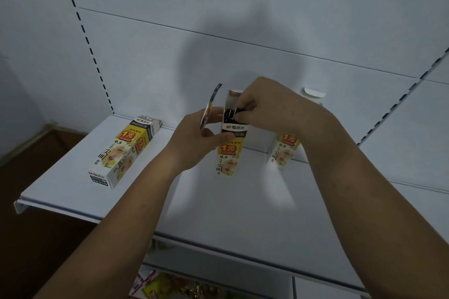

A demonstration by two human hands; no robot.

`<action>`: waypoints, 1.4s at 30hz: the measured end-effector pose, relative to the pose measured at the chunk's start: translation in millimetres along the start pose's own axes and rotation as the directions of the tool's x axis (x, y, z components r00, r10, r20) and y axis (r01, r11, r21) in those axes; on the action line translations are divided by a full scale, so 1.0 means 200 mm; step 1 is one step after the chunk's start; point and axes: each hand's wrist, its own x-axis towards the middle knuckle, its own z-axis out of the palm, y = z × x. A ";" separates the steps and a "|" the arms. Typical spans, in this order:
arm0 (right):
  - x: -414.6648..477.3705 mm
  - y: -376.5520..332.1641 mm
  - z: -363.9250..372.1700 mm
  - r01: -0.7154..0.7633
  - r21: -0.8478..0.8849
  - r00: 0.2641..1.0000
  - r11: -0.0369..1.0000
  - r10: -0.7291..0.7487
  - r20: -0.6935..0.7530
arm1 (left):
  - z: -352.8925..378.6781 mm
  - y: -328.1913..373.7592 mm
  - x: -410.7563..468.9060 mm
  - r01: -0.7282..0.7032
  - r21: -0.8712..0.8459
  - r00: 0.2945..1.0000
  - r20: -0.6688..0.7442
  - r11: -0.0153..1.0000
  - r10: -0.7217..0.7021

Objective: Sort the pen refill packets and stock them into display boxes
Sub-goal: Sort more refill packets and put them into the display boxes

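We log, mid-stocking: upright yellow-and-white cardboard display box [229, 150] on white shelf [218, 201], left hand [194, 138] curled round it, right hand [267, 107] pinching dark pen refills [229, 115] at its open mouth; second box [124, 150] lying to its left, third box [284, 150] upright to its right, fill unseen.

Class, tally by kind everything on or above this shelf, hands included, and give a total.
Boxes: 3 (lying box, middle box, right box)
Hands: 2 (left hand, right hand)
Loose packet in the left hand: 1
Dark bundle in the right hand: 1
Total: 7
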 end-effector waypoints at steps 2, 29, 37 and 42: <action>0.00 0.00 -0.01 0.001 -0.002 1.000 1.000 -0.001 -0.002 | 0.00 0.00 0.00 -0.002 -0.002 1.000 0.006 1.000 0.002; -0.12 -0.03 0.02 0.022 0.045 1.000 0.999 -0.022 -0.012 | 0.01 0.01 0.00 -0.034 0.000 0.999 0.011 0.999 0.034; -0.12 -0.02 0.08 0.039 -0.008 0.997 0.999 -0.038 0.060 | 0.00 0.00 0.00 -0.036 -0.010 0.999 0.011 0.999 0.036; -0.10 -0.01 0.09 0.029 -0.019 0.995 0.999 -0.027 0.092 | 0.00 0.00 0.00 -0.023 0.008 1.000 0.017 1.000 0.023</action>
